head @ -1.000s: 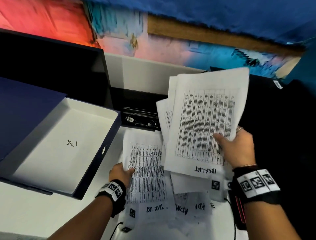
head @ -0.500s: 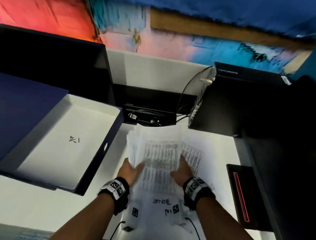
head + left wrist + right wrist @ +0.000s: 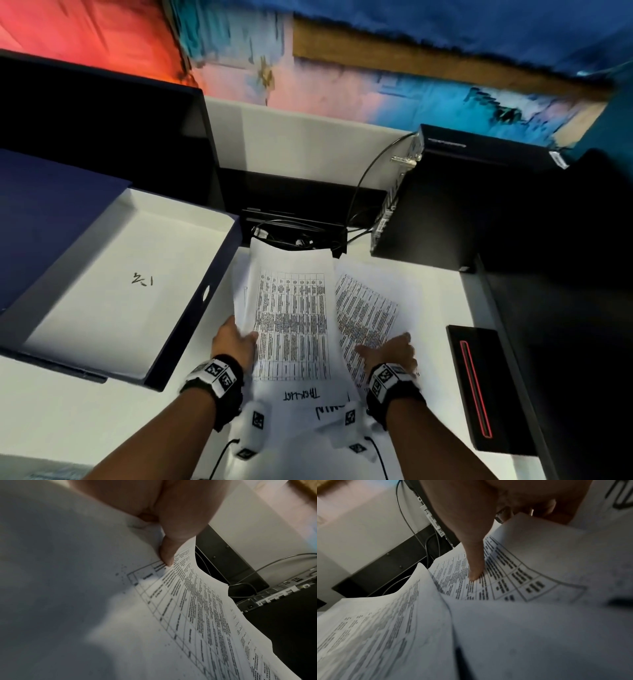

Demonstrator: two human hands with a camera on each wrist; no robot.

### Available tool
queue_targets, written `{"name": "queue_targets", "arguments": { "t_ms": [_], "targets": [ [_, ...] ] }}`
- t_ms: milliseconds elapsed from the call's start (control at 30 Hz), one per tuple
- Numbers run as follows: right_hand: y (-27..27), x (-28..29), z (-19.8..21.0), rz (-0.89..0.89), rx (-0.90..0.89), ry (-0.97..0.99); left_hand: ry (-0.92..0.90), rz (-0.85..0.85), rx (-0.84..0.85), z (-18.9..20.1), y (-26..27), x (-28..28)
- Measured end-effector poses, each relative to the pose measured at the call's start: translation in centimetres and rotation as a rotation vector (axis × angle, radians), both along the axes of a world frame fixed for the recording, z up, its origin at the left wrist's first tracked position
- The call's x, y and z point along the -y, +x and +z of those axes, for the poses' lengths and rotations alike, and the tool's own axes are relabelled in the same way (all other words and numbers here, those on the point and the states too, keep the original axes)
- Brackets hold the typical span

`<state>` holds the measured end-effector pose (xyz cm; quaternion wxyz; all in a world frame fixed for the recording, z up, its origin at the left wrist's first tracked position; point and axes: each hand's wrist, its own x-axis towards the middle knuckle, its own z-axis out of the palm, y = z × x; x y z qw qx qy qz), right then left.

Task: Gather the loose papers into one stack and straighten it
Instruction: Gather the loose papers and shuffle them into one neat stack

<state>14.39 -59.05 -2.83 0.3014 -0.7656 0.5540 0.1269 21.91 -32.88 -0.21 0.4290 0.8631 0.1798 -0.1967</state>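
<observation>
- The left hand (image 3: 234, 341) grips the left edge of the papers (image 3: 291, 322) — in the left wrist view the thumb (image 3: 167, 553) is pressed onto the printed table on top, with the other fingers hidden under the sheets, so it's a pinch on the pile.
- The right hand (image 3: 388, 351) is on the right side, thumb (image 3: 475, 566) flat on a skewed sheet (image 3: 368, 308) that fans out from under the top page; its other fingers look tucked under that sheet's edge, so also a pinch, though it's blurry there.
- The papers sit on the white bench (image 3: 68, 411) between the two hands, right of the open navy box (image 3: 178, 325) and in front of the cables (image 3: 301, 236).
- Handling guess: thin, light and floppy — the sheets already bow and curl at the far end, and they'll probably slide on each other.
- Best hold is likely both long edges, loose enough that the pages can settle, then tap the short edge on the bench to square it.
- One-handed lifting would probably let the pile droop and fan out again.
</observation>
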Motion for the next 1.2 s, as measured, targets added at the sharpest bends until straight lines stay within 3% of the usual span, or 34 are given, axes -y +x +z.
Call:
{"name": "queue_targets", "arguments": {
  "t_ms": [267, 400, 533, 633, 700, 800, 900, 1066, 1200],
  "targets": [
    [-0.8, 0.9, 2.8, 0.001, 0.241, 0.083, 0.024, -0.023, -0.035, 0.4, 0.4, -1.1],
    [-0.7, 3.6, 9.5, 0.123, 0.416, -0.094, 0.038, -0.011, -0.040, 0.8, 0.5, -1.3],
    [0.3, 6.2, 17.3, 0.138, 0.677, -0.215, 0.008, -0.020, -0.028, 1.1, 0.7, -0.9],
    [0.2, 5.9, 22.4, 0.116, 0.888, -0.183, -0.036, -0.024, -0.014, 1.2, 0.9, -0.4],
    [0.2, 5.5, 23.1, 0.049, 1.024, -0.072, -0.063, -0.060, 0.005, 1.3, 0.9, 0.1],
    [0.5, 4.6, 19.6, -0.021, 1.056, 0.163, -0.132, -0.105, -0.021, 1.5, 0.6, 0.5],
    [0.6, 3.8, 13.4, 0.011, 0.828, 0.270, -0.219, -0.103, -0.113, 1.0, 0.4, 0.3],
    [0.8, 3.3, 3.6, 0.296, 0.302, 0.163, -0.314, 0.029, -0.103, 1.3, 0.2, 0.8],
    [1.4, 0.4, 1.9, 0.458, 0.238, 0.135, -0.239, -0.099, -0.104, 1.0, -0.1, 2.2]
  ]
}}
